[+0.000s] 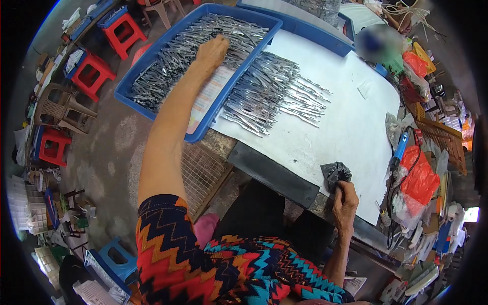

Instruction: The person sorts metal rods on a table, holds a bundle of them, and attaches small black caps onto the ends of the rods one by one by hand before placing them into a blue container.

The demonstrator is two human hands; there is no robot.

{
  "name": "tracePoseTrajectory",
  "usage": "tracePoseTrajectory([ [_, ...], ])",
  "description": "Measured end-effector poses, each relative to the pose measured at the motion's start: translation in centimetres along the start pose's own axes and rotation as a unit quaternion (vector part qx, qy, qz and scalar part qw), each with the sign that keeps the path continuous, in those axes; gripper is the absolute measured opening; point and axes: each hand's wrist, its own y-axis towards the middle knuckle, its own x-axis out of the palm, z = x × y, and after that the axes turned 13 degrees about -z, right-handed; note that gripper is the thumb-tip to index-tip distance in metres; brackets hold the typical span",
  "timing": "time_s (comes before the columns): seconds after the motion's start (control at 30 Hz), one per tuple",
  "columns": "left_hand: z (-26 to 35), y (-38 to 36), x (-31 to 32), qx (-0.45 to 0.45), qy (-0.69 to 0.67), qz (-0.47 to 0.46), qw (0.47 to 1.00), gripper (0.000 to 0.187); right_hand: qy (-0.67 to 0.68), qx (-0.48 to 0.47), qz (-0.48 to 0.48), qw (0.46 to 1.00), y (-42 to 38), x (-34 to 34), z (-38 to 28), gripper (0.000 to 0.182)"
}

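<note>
My left hand (212, 52) reaches into a blue plastic tray (203, 133) heaped with thin silvery metal pieces (168, 66). Its fingers are bent together over the pile, and what they pinch, if anything, is hidden. Beside the tray, more thin metal pieces (262, 94) lie in rows on a white sheet (351, 117), with a sparser row at their right. At the sheet's near edge my right hand (345, 203) is closed on a small black plastic bag (336, 174), whose mouth gapes upward.
Another blue tray (310, 31) stands at the far side, near another person (378, 43). To the right lie a blue-handled tool (400, 147) with a black cord and a red plastic bag (419, 175). Red stools (124, 34) stand on the floor at left.
</note>
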Motion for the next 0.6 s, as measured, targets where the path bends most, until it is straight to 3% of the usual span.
tracePoseTrajectory([
  [0.3,0.5,-0.3,0.0,0.084,0.034,0.036,0.995,0.03,-0.004,0.01,0.0,1.0,0.1,0.3,-0.3,0.014],
  [0.33,1.1,-0.4,-1.1,0.09,0.061,-0.024,0.994,0.036,-0.004,0.01,0.001,1.0,0.1,0.4,-0.3,0.014],
  [0.43,1.1,-0.3,-0.3,0.163,0.004,-0.002,0.987,0.034,-0.008,0.003,0.007,1.0,0.1,0.4,-0.4,0.014],
  [0.53,0.8,-1.4,-0.9,0.162,-0.035,0.055,0.985,0.032,-0.003,0.0,0.005,1.0,0.1,0.3,-0.3,0.014],
  [0.6,1.6,-3.0,-1.8,0.02,-0.044,0.036,0.998,0.024,0.007,-0.002,-0.005,1.0,0.3,0.0,-0.2,0.014],
])
